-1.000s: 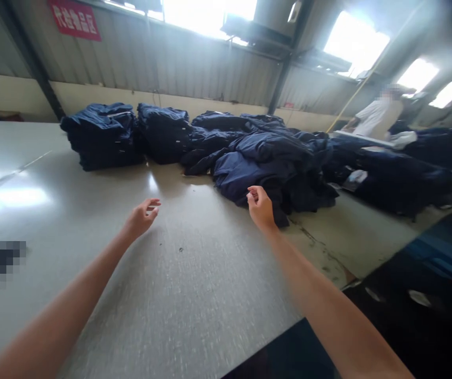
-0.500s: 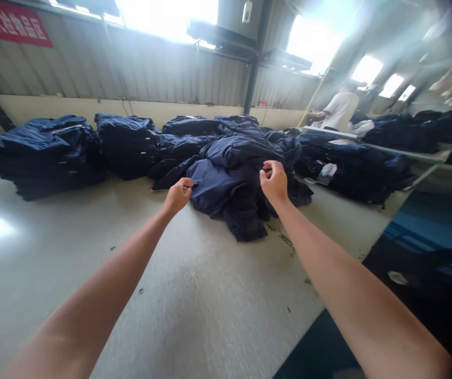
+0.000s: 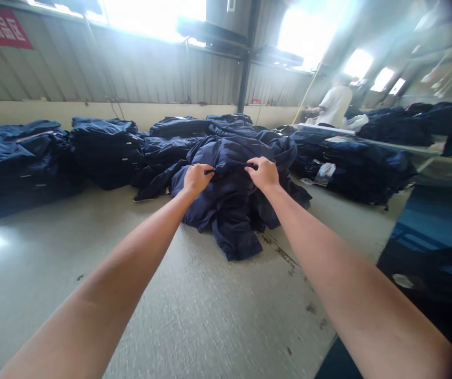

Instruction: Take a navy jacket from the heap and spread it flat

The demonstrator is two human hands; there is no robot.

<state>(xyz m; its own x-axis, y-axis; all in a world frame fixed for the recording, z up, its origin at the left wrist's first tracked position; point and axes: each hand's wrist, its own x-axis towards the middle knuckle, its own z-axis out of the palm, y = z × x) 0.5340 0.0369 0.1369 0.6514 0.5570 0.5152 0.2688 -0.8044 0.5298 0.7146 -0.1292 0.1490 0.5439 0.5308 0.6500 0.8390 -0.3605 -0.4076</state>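
Note:
In front of me a loose heap of navy garments lies on the floor. Both my hands grip one dark navy garment (image 3: 231, 197) at the front of it. My left hand (image 3: 197, 179) is closed, thumb and fingers pinching a fold of the cloth. To its right, my right hand (image 3: 264, 172) pinches the same garment, and a taut edge runs between the two hands. The garment's lower part hangs down onto the floor, with a sleeve or leg shape at the front. Whether it is a jacket or another kind of clothing I cannot tell.
Folded navy stacks (image 3: 103, 152) stand at the left along the wall. Another dark pile (image 3: 352, 168) with a tag lies right. A person in a white top (image 3: 334, 105) is at a table at the back right. A blue surface (image 3: 439, 231) is at the right edge.
Both hands were apart from the heap with loosely curled fingers. They have since moved closer together and taken hold of the garment. The view has turned slightly right.

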